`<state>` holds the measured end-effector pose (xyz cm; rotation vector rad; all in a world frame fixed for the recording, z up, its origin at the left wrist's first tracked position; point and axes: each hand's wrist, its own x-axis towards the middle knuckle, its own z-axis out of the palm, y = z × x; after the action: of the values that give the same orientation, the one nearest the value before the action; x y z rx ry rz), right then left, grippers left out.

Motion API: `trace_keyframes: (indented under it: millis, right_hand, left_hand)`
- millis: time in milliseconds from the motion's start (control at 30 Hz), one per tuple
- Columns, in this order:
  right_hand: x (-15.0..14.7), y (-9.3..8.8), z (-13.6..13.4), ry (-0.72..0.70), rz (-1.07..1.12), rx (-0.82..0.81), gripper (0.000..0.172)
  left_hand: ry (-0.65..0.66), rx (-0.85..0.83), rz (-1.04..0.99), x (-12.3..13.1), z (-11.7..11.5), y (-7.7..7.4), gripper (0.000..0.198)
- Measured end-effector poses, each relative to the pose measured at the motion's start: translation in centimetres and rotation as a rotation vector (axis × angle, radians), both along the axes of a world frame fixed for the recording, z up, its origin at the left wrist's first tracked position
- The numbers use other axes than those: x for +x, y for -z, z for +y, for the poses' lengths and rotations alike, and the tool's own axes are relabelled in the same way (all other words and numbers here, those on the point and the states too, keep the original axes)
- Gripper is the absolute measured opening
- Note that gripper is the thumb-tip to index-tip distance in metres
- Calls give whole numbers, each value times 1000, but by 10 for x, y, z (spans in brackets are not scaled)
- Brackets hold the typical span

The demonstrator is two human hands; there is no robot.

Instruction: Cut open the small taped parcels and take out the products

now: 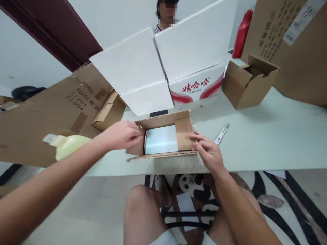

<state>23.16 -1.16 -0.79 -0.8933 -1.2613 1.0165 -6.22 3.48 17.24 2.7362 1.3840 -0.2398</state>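
Note:
An open cardboard box [160, 156] stands near the front edge of the table. Inside it lies a smooth, pale blue-white object [161, 139], its kind unclear. The right end flap [184, 134] is folded inward over part of that object, while the left end flap [135, 149] leans outward. My left hand [125, 134] is closed, its fingers curled at the left end of the box; the fingertips are partly hidden. At the other end, my right hand [208, 151] grips the box, with fingers on the right flap and end wall. A utility knife [221, 133] lies just beyond my right hand.
A yellow bottle [70, 145] lies behind my left forearm. White panels [130, 61] and a printed white carton [198, 86] stand behind the box. Another open carton [249, 83] and a red bottle [242, 34] are at right. A person [166, 15] is beyond the panels.

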Motion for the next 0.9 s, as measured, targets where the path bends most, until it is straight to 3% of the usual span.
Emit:
trace_keyframes:
  millis: [67, 200, 333, 467, 633, 767, 900]
  right_hand:
    - [1, 1, 1, 2, -3, -10, 33]
    - [0, 3, 3, 21, 9, -53, 34]
    - [-1, 2, 1, 8, 24, -43, 33]
    - [-1, 3, 2, -21, 30, -8, 33]
    - [-3, 10, 6, -33, 58, -24, 38]
    - [-2, 18, 6, -40, 82, -32, 39]
    - [-2, 21, 7, -46, 105, -28, 37]
  left_hand:
    - [-108, -9, 108, 6, 2, 2, 42]
    - [-232, -75, 239, 46, 6, 20, 32]
    - [-414, -45, 263, 65, 14, 32, 58]
    - [-477, -96, 174, 60, 25, 36, 71]
    - [-712, -205, 6, 66, 23, 43, 80]
    - [-912, -245, -294, 75, 18, 47, 76]
    - [-986, -296, -379, 79, 19, 40, 69]
